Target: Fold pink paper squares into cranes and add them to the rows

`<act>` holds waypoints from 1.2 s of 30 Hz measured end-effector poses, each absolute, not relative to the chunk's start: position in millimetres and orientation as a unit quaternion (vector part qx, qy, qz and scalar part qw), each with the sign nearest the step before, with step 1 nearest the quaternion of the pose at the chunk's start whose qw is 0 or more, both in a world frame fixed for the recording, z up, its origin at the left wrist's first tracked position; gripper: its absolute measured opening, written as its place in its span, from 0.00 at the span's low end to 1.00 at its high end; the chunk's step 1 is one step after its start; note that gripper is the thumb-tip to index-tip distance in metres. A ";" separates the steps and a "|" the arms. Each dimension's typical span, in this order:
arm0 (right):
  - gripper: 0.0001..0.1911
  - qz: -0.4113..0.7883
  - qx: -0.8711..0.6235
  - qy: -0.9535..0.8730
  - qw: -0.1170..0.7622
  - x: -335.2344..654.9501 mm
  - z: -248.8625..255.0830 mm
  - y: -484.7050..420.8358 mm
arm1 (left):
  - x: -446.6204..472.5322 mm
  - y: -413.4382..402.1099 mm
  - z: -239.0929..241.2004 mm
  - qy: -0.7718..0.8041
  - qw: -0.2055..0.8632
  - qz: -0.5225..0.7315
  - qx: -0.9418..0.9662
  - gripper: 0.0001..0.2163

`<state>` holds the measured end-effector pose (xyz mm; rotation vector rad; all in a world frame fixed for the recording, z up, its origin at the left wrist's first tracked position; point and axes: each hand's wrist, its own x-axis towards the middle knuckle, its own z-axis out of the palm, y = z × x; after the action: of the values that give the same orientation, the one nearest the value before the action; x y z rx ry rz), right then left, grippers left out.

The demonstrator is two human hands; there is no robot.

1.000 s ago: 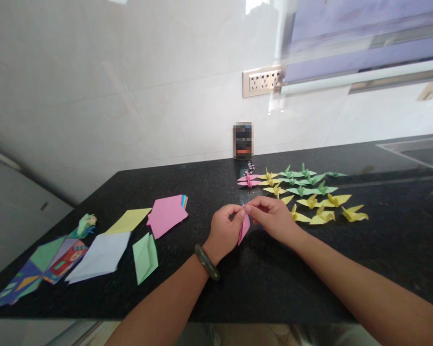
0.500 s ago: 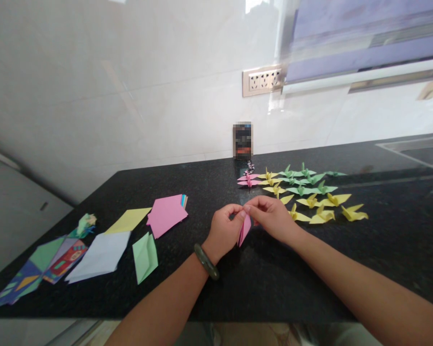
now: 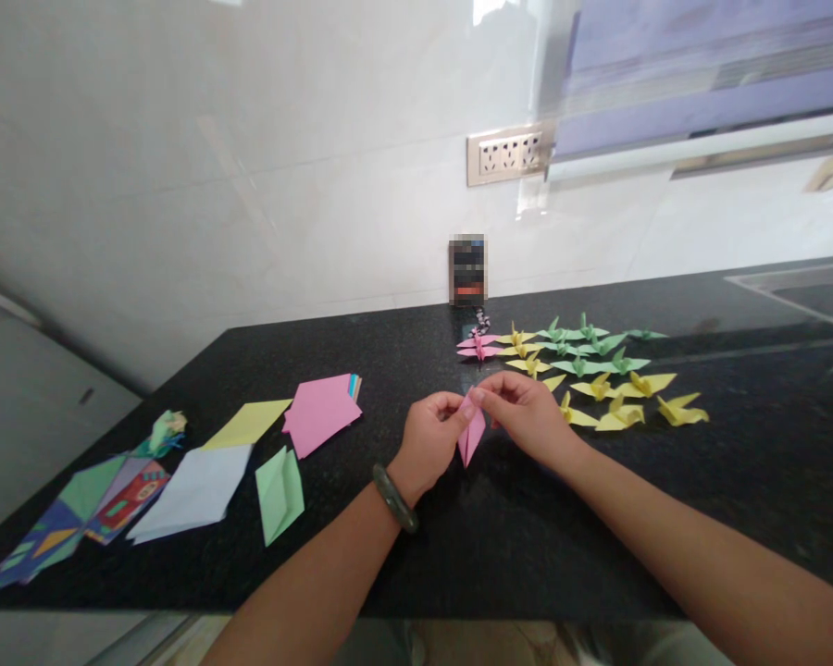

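Note:
My left hand (image 3: 428, 442) and my right hand (image 3: 524, 414) meet above the black countertop (image 3: 736, 481), both pinching the top of a small folded pink paper (image 3: 470, 437) that hangs point-down between them. A dark bangle (image 3: 394, 498) circles my left wrist. Just behind my right hand lie several folded paper cranes: yellow ones (image 3: 621, 400), green ones (image 3: 583, 347) and a pink one (image 3: 478, 347).
To the left lie flat sheets: a pink stack (image 3: 319, 412), a yellow sheet (image 3: 248, 424), a folded green sheet (image 3: 279, 492), a pale blue sheet (image 3: 194, 490) and patterned papers (image 3: 76, 518). A small dark object (image 3: 467, 270) stands against the white wall under a socket strip (image 3: 505, 157).
The pink paper has turned slightly and its point has risen a little as both hands shifted upward and kept pinching its top.

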<state>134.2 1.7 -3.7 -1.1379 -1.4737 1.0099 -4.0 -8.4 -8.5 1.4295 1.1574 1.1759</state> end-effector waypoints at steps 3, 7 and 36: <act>0.16 0.423 -0.487 -0.611 0.458 133.9 -7.0 2.3 | -5.1 -6.0 -9.0 0.479 0.434 0.529 0.550 0.08; 0.16 0.480 -0.504 -0.626 0.352 131.4 -10.8 0.4 | -7.6 -2.4 -14.2 0.470 0.402 0.561 0.550 0.06; 0.11 0.603 -0.476 -0.536 0.351 131.7 -8.5 1.1 | -1.2 0.8 -22.3 0.433 0.503 0.602 0.444 0.07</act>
<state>131.7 1.1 -8.5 -1.2314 -1.3868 1.5611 -1.2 0.8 -22.3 1.0726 1.0448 1.4553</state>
